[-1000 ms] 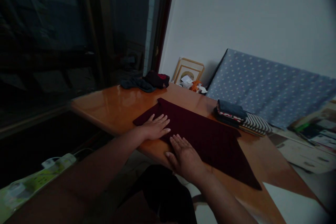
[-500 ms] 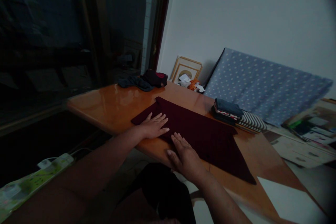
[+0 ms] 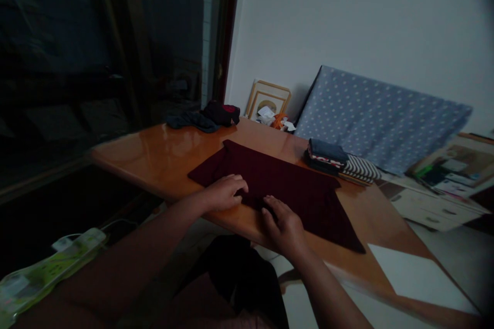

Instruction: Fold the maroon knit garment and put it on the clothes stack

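A dark maroon garment (image 3: 285, 175) lies spread on the wooden table, its sleeve-like corners pointing out left and right. At the left part of its near edge rests my left hand (image 3: 226, 193), fingers bent downward and the thumb a little apart from them. My right hand (image 3: 285, 223) is just to the right, its fingertips on the same edge and its thumb spread away. Between the two hands the cloth edge looks slightly bunched. Neither hand visibly grips the fabric.
Dark crumpled clothes (image 3: 208, 115) lie at the table's far left corner. A folded stack (image 3: 328, 157) sits at the far edge beside striped cloth (image 3: 360, 168). White paper (image 3: 420, 277) lies near right. A power strip (image 3: 54, 267) is low at left.
Both hands were flatter on the garment; now their fingers are bent. The left hand has drawn back toward the near edge. The view has shifted slightly.
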`<state>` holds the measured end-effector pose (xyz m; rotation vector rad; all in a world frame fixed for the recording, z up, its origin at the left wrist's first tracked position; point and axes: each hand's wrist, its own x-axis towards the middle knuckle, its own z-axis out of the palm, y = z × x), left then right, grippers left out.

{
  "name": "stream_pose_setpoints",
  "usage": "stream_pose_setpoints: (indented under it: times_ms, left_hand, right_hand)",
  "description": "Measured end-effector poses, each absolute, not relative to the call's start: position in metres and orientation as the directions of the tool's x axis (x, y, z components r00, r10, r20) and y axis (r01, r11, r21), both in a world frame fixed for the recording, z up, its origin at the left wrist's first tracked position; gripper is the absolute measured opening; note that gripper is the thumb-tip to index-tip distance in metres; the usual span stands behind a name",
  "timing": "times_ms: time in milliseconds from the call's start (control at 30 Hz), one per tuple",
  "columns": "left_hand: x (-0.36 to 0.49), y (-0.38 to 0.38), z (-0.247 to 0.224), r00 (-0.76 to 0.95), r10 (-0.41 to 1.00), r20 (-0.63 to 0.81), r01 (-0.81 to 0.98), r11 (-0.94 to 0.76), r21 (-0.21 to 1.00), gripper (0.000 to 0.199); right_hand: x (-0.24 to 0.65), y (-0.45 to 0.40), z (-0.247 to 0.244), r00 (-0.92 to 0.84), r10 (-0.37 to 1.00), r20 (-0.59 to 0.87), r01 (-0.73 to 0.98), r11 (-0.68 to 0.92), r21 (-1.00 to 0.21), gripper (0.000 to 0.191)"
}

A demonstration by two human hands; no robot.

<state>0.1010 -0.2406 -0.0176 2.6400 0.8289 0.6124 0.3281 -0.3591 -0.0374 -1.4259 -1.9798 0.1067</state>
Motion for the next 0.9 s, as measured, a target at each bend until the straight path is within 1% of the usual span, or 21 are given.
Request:
stream_pose_setpoints:
  times_ms: [67, 133, 333, 367, 467, 500, 633, 767, 900]
  left_hand:
    - [0.101, -0.238, -0.019, 0.733, 0.608, 0.306, 0.474, -0.778, 0.412, 0.016]
    - [0.101, -0.237, -0.021, 0.717, 0.623, 0.312, 0.482, -0.767, 0.423, 0.012]
    - [0.098, -0.241, -0.022, 0.676, 0.665, 0.318, 0.516, -0.735, 0.439, 0.012]
    - [0.097, -0.242, -0.022, 0.671, 0.671, 0.316, 0.519, -0.730, 0.445, 0.012]
    - [0.096, -0.242, -0.022, 0.671, 0.678, 0.301, 0.515, -0.718, 0.468, 0.011]
    - [0.095, -0.242, -0.022, 0.680, 0.671, 0.296, 0.503, -0.721, 0.477, 0.011]
    - [0.088, -0.237, -0.021, 0.744, 0.603, 0.287, 0.401, -0.747, 0.531, 0.020]
    - [0.081, -0.234, -0.023, 0.762, 0.579, 0.289, 0.337, -0.736, 0.587, 0.032]
    - [0.076, -0.231, -0.029, 0.784, 0.542, 0.304, 0.291, -0.752, 0.591, 0.036]
  right_hand:
    - [0.323, -0.355, -0.036, -0.159, 0.867, 0.472, 0.817, 0.384, -0.430, 0.036]
    - [0.319, -0.351, -0.033, -0.151, 0.871, 0.467, 0.834, 0.366, -0.414, 0.036]
    - [0.300, -0.330, -0.021, -0.141, 0.894, 0.425, 0.911, 0.285, -0.299, 0.039]
    - [0.296, -0.327, -0.019, -0.139, 0.898, 0.417, 0.921, 0.272, -0.278, 0.037]
    - [0.288, -0.321, -0.017, -0.168, 0.903, 0.397, 0.941, 0.266, -0.208, 0.021]
    - [0.287, -0.321, -0.017, -0.185, 0.902, 0.390, 0.944, 0.273, -0.184, 0.018]
    - [0.287, -0.326, -0.019, -0.253, 0.902, 0.351, 0.942, 0.312, -0.121, 0.022]
    - [0.290, -0.336, -0.020, -0.302, 0.902, 0.310, 0.926, 0.355, -0.130, 0.029]
    - [0.291, -0.342, -0.018, -0.309, 0.903, 0.299, 0.925, 0.359, -0.128, 0.036]
